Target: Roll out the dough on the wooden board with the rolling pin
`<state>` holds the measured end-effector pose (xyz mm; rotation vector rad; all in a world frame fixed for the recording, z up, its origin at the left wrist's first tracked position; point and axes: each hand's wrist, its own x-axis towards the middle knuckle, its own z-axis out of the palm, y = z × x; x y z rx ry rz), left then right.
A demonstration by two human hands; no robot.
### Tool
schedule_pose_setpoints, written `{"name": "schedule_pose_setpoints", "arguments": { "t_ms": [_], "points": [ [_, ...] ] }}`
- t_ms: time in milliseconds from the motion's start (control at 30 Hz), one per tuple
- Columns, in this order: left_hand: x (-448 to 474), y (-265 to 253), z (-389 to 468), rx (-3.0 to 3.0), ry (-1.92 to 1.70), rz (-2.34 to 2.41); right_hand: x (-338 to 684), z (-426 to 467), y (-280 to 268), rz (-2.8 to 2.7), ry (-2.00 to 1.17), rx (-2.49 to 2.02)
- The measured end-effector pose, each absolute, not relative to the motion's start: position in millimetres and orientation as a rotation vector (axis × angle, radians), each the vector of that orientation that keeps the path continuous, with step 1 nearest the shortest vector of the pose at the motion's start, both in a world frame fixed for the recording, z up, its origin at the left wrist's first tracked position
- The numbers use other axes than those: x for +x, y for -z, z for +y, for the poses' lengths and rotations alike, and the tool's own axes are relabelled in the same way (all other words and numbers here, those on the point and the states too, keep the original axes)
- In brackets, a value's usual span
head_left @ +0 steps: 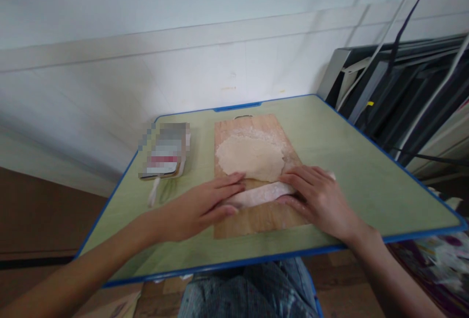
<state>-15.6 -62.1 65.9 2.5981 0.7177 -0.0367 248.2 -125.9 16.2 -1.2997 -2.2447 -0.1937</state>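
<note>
A wide, thin sheet of dough lies on a wooden board, with flour dusted along its far edge. A flour-coated rolling pin rests crosswise on the board, close to the dough's near edge. Around its left end is my left hand, fingers above and thumb on the near side. My right hand grips the other end in the same way; a pale tip of the pin shows past the knuckles.
The green table has a blue rim and stands against a white wall. A blurred-out flat package lies at the left, with a white-handled whisk by it. Dark panels lean at the right.
</note>
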Motion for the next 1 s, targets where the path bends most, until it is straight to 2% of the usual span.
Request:
{"name": "schedule_pose_setpoints", "arguments": {
  "t_ms": [300,567,800,1000],
  "points": [
    [-1,-69,-47,3.090,0.114,0.846,246,-109,-30,-2.281,0.363,-1.416],
    [30,-59,-15,3.008,0.027,1.103,262,-85,-37,-2.427,0.457,-1.458],
    [44,-41,36,3.013,-0.040,0.957,297,-68,-27,-2.354,0.160,-1.609],
    [40,-55,2,2.963,-0.023,1.131,278,-104,-18,-2.250,0.197,-1.610]
  ]
}}
